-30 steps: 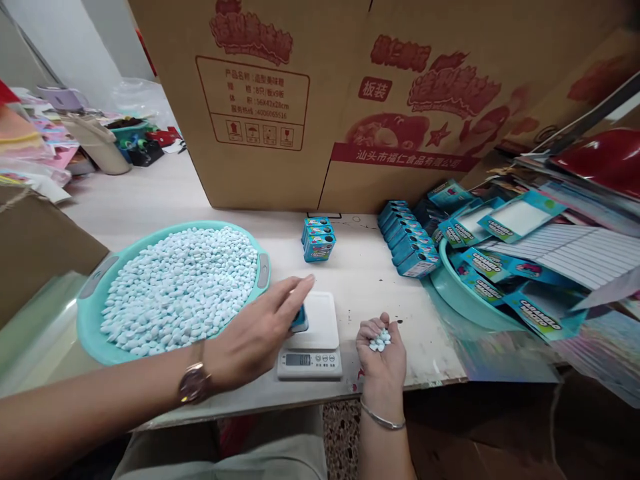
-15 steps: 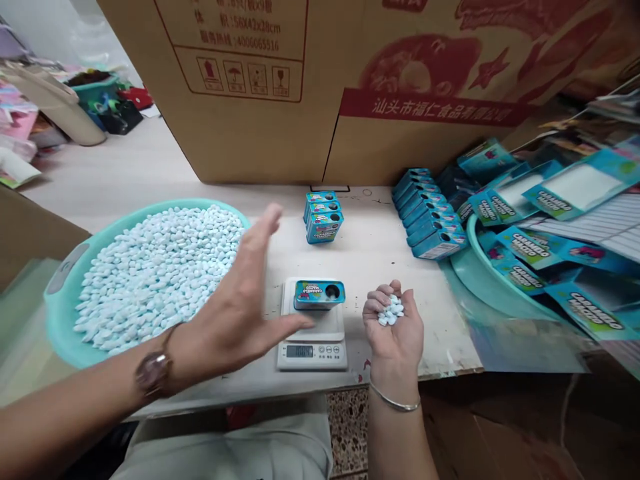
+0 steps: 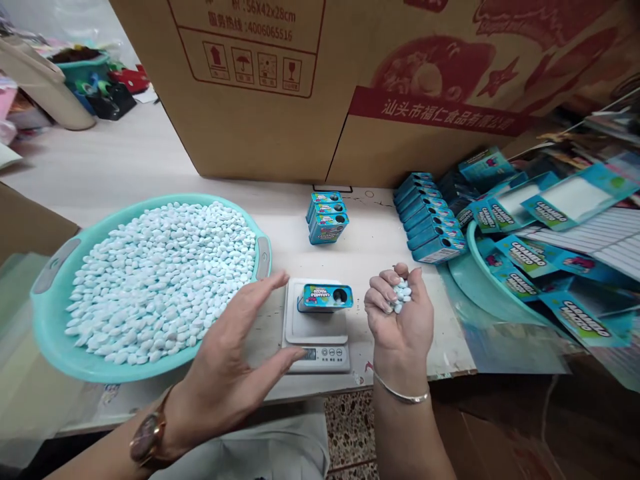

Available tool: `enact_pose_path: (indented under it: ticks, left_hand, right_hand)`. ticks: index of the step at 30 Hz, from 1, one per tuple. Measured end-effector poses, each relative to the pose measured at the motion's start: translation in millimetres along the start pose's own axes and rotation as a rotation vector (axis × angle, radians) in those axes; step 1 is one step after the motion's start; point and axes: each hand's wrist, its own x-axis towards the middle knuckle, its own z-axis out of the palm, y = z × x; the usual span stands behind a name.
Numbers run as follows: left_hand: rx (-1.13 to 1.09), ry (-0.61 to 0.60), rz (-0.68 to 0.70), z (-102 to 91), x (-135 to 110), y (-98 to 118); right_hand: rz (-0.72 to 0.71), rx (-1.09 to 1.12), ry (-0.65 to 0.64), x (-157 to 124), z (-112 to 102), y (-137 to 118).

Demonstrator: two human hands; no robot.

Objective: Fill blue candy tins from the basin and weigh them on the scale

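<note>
- The right hand point(image 3: 400, 313) is cupped, fingers curled around a few candies point(image 3: 401, 295).
- The left hand point(image 3: 227, 373) is flat, fingers spread, holding nothing.
- A blue box point(image 3: 325, 297) sits on the scale point(image 3: 316, 327) between them.

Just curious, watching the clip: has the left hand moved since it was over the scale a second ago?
Yes. The left hand has pulled back off the scale toward the person, leaving the small blue box on its platform.
</note>
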Motion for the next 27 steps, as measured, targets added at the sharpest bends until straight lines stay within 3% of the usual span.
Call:
enact_pose_path:
  ticks: [8,15,22,27]
  left_hand:
    - [0.099,-0.109,0.197,44.7,37.1,-1.2]
    - [0.07,-0.143,0.154,78.7,62.2,-10.9]
    - [0.0,-0.108,0.126,84.0,61.1,-14.1]
    - [0.035,-0.12,0.113,83.0,60.7,-13.3]
  right_hand:
    - [-0.175,-0.169,0.007,-2.5,34.1,16.9]
    - [-0.355,-0.366,0.022,-1.2,42.7,35.4]
    - [-0.381,-0.45,-0.004,-2.2,40.0,41.7]
    - [-0.336,-0.391,0.006,1.6,39.8,36.4]
